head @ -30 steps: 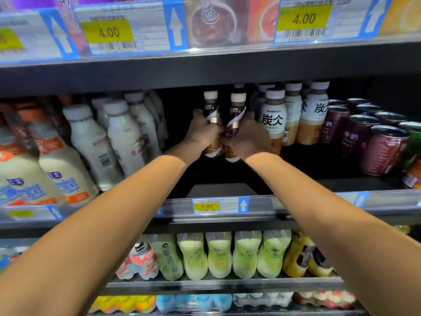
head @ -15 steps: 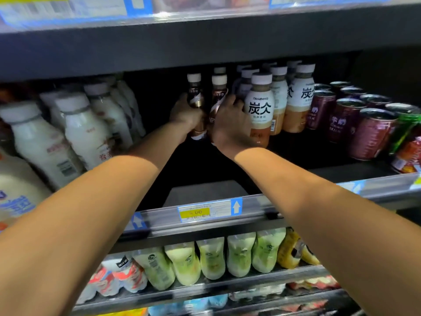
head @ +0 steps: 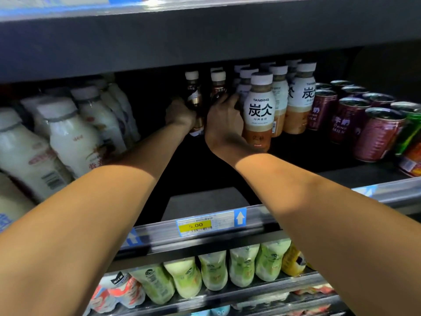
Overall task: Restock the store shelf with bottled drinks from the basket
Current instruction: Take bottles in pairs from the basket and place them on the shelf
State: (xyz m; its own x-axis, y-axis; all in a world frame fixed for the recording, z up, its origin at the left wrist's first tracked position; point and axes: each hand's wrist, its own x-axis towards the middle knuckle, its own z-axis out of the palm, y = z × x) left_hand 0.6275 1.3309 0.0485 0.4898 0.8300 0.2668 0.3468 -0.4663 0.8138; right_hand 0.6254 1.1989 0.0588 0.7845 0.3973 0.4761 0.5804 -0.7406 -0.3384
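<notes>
left hand (head: 181, 115) holds bottle (head: 193, 93), right hand (head: 224, 120) second bottle (head: 218, 86)

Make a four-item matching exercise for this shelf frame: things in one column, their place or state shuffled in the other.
Column 1
1. left hand
2. front TANBING bottle
3. red cans
4. green bottles

Column 2
A. in a row below the price tag
B. farthest right of the four
C. holds a dark bottle by its body
D. stands directly beside the right hand

Pairs: 1-C, 2-D, 3-B, 4-A
</notes>
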